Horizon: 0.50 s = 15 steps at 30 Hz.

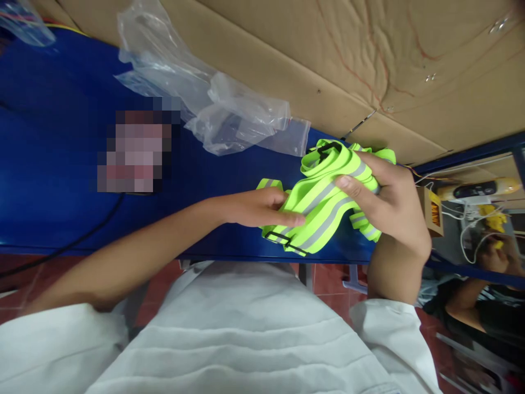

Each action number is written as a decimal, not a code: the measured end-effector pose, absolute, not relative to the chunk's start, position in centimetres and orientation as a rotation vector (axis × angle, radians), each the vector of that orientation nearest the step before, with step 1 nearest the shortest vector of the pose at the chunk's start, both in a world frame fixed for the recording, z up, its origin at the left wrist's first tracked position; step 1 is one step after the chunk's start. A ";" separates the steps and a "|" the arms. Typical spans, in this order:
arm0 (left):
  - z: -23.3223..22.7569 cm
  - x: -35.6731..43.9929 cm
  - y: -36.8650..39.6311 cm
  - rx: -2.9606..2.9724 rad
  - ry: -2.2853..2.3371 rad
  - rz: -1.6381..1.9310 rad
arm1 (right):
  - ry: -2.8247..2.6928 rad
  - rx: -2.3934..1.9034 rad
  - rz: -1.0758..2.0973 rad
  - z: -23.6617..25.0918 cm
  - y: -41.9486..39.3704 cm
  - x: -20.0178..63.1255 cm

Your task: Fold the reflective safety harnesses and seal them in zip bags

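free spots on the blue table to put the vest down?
Bare blue table left of the left hand, below the plastic bags, apart from a pixelated patch there. Crowded at right: both hands, the right hand included, bunch the vest by the cardboard.

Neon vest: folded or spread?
Folded: the neon yellow reflective strap vest is bunched in layers between the left hand and right hand.

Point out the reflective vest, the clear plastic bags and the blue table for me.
Vest (324,205), head view: on a grey reflective stripe between the two hands.
Plastic bags (229,117), head view: on the crumpled middle of the pile.
Table (53,180), head view: on its bare blue top, left side.
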<state>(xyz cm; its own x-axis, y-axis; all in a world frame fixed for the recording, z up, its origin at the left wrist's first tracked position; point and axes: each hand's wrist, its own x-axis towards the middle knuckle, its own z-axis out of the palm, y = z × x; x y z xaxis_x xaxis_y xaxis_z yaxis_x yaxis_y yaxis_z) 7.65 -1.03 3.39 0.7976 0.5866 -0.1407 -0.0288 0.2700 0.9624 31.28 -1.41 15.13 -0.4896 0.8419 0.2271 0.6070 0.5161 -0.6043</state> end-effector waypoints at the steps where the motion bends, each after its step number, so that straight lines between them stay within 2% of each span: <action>1: 3.5 7.8 -0.8 1.206 0.495 0.477 | -2.277 -1.178 0.614 15.2 -1.4 31.3; 5: 4.3 9.2 -0.7 0.976 0.462 0.673 | -2.364 -1.148 0.617 15.3 -1.4 30.6; 15: 2.7 9.8 -2.5 0.848 0.305 0.462 | -2.294 -1.160 0.680 13.4 -0.2 30.0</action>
